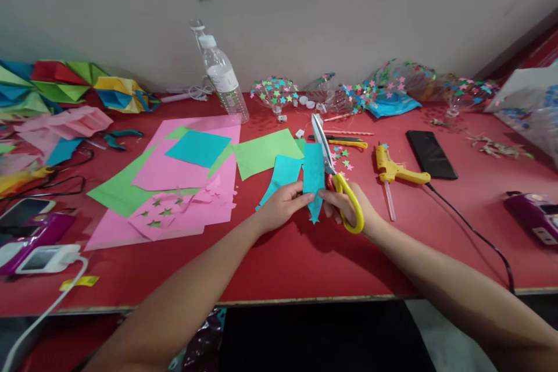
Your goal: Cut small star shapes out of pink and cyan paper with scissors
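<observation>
Item 1: red counter [261,270], set against a grey wall.

Item 2: narrow blue paper strip [313,165], raised above the counter's front middle, between the 2 hands. Its near end tapers to a small blue star [314,218]; whether that star is attached cannot be told.

Item 3: left hand [283,204], thumb and fingers pinched on the strip's left edge.

Item 4: right hand [346,204], closed around metal scissors with yellow handles [355,209], blades pointing away from the person along the strip's right side.

Step in hand, by judgement: cutting stars from the blue paper. The next cut would seem to call for the strip lined up between the blades, left fingertips clear of the edge.

Surroundings: 1 other blue paper piece [279,177] just left of the strip; a light green paper sheet [267,152] behind it; pink paper with star-shaped holes [161,216], farther left. Loose small paper stars [345,154] lie just beside the blades, easily swept aside. Yellow glue gun [394,170], on its side, and black smartphone [431,154], both right. Behind: clear plastic bottle with white cap [224,78], well apart from the blades.
</observation>
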Demonstrator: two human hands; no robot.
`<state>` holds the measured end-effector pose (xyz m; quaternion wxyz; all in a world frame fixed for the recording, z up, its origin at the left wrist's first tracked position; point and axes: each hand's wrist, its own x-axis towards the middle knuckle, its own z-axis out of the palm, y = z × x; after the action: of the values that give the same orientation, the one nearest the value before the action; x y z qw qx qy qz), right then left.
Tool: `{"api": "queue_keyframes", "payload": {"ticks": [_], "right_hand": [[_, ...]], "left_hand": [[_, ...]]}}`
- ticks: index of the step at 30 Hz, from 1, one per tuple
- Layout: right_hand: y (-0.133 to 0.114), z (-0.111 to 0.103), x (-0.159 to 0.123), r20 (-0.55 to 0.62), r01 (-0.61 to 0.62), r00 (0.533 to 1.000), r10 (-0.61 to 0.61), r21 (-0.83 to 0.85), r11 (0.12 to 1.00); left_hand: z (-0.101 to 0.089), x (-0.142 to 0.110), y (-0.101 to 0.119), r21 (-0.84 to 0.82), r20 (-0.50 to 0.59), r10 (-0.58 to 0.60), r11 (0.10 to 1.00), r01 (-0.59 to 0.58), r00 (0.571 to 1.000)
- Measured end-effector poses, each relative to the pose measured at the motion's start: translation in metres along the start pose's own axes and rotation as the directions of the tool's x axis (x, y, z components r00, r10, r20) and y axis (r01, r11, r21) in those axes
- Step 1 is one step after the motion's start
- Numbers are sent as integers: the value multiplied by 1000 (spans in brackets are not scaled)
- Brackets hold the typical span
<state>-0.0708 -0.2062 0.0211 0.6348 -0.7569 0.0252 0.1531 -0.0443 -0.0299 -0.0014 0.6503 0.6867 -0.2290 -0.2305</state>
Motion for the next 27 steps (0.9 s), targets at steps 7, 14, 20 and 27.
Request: {"api": "queue_keyframes", "payload": {"ticks": [7, 14, 20, 27], "right_hand": [[8, -1, 3, -65, 91, 994, -87, 55, 994], [17, -6, 8, -107, 132, 986, -125, 62, 989], [18, -3, 8, -180, 204, 968, -173, 167, 965], [5, -12, 1, -148, 172, 978, -144, 203, 964]], "left_hand": [[-1, -2, 3, -52, 61, -70, 996, 73, 996], [2, -5, 5, 13, 54, -121, 993, 120, 991], [6, -4, 8, 47, -27, -69, 996, 70, 997], [-6, -2, 5, -35, -335, 14, 999, -27, 942]]}}
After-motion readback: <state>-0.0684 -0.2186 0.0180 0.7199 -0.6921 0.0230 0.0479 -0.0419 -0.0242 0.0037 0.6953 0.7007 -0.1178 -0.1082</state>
